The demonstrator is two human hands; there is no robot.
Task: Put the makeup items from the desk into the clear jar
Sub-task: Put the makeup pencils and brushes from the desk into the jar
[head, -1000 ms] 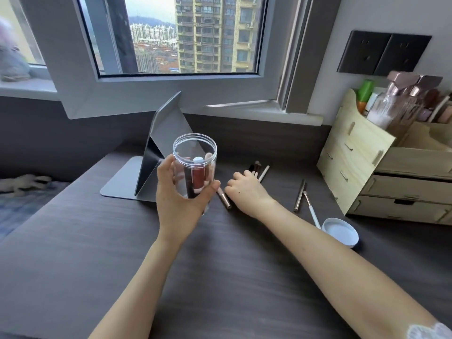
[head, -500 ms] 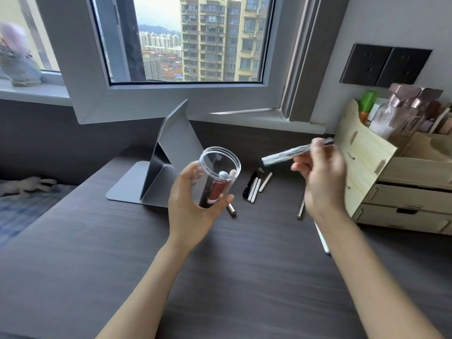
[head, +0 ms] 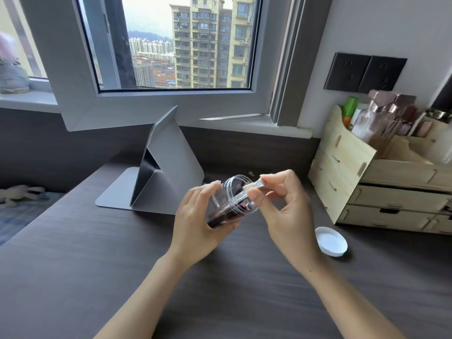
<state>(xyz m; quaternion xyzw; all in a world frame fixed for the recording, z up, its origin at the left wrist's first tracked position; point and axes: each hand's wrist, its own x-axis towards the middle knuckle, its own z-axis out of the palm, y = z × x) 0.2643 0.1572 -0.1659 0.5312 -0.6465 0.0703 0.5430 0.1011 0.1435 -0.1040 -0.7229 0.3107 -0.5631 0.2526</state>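
The left hand (head: 195, 223) grips the tilted jar (head: 230, 201); the right hand (head: 281, 206) pinches a glittery pen (head: 249, 189) at its mouth — best slide it in along the tilt, then release.

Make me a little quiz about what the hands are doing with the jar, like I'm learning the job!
1. True or false: the clear jar stands upright on the desk.
2. Which hand pushes the silver glittery stick into the jar's mouth?
A. left hand
B. right hand
3. Fill in: the white lid lies on the desk near the wooden ____.

Key:
1. False. The left hand holds it tilted above the desk.
2. B.
3. organizer.
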